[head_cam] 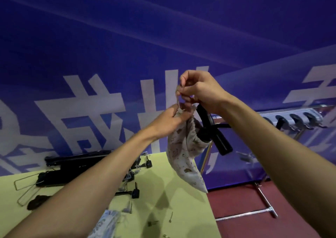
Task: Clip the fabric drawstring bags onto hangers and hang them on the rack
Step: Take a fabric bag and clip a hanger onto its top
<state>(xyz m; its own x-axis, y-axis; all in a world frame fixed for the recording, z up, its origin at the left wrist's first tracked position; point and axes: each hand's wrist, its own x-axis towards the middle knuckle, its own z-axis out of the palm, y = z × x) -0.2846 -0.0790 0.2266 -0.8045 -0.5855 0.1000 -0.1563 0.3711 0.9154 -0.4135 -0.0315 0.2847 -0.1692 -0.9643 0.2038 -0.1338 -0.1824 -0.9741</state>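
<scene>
While pinched at its mouth, bag (183, 157) apparently under both hands' (198, 90) grip.

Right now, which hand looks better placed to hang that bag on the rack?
Probably the right hand. It is on the rack's side and seems to hold the black hanger along with the drawstring. The left hand only pinches the bag's gathered top, on the table side.
</scene>
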